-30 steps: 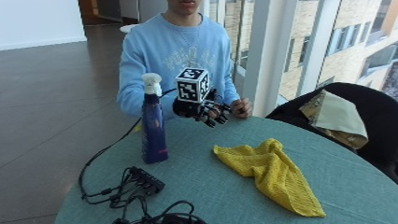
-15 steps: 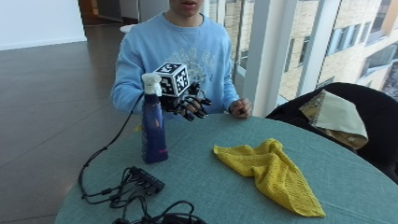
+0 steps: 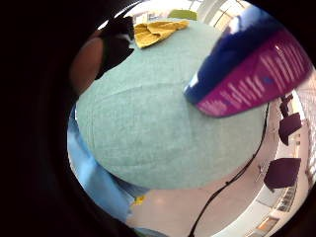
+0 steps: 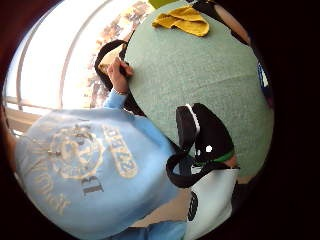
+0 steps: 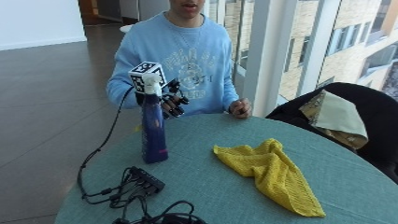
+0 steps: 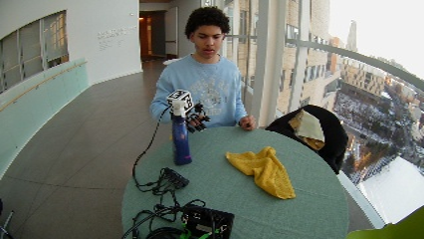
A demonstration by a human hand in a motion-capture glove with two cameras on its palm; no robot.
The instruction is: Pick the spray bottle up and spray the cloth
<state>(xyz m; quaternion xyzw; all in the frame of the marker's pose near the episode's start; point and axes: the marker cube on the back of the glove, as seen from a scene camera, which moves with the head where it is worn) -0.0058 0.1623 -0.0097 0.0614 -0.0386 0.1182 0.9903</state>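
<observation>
One gloved right hand (image 5: 172, 101) hovers just behind the upright spray bottle (image 5: 153, 129), fingers loosely spread, grasping nothing.

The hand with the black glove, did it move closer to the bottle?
Yes. The gloved right hand has moved sideways along the table's far edge toward the spray bottle, which stands where it stood. The hand is now just behind the bottle's neck, fingers spread.

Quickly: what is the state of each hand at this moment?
Right hand: open, fingers spread behind the spray bottle, not gripping it yet.
Left hand: bare, loosely curled, resting on the table edge, holding nothing.
</observation>
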